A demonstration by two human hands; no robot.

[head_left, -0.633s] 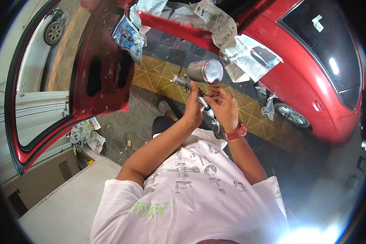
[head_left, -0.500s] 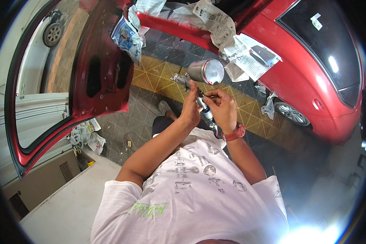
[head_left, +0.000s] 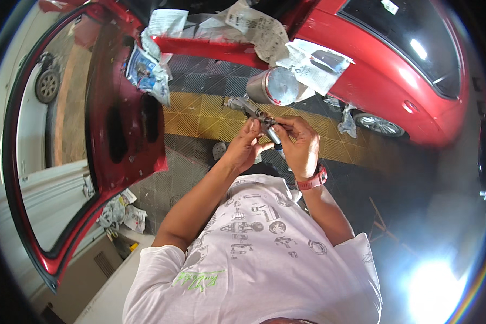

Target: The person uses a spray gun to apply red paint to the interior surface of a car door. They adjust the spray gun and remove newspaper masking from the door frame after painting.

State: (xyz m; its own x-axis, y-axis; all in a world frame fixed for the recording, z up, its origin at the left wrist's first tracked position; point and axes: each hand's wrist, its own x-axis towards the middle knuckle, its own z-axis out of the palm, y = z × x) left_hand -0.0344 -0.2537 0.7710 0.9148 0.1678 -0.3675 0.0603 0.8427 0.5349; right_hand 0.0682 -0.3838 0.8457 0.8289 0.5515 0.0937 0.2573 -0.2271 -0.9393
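Observation:
In front of my chest a silver paint spray gun [head_left: 250,109] lies tilted, its nozzle toward the upper left. A metal paint cup [head_left: 275,86] with a pale round lid is attached on its far side. From the near side my left hand [head_left: 244,146] is closed on the gun's body by the handle. My right hand [head_left: 302,141] has thumb and fingers pinched at the rear of the gun, by its knobs. A silver and blue handle end [head_left: 275,139] shows between the hands. The fingertips partly hide the small fittings.
An open red car door [head_left: 125,119] stands at left. The red car body [head_left: 383,75] is on the right, with newspaper [head_left: 321,65] taped along its edges. Below are black and yellow floor tiles [head_left: 194,110]. Crumpled paper [head_left: 121,213] lies by a pale surface; a bright lamp [head_left: 436,294] shines lower right.
The gun's rear fittings have come into clearer view between my hands. My left hand has shifted slightly lower and left on the gun. The surroundings have moved left as my view turned.

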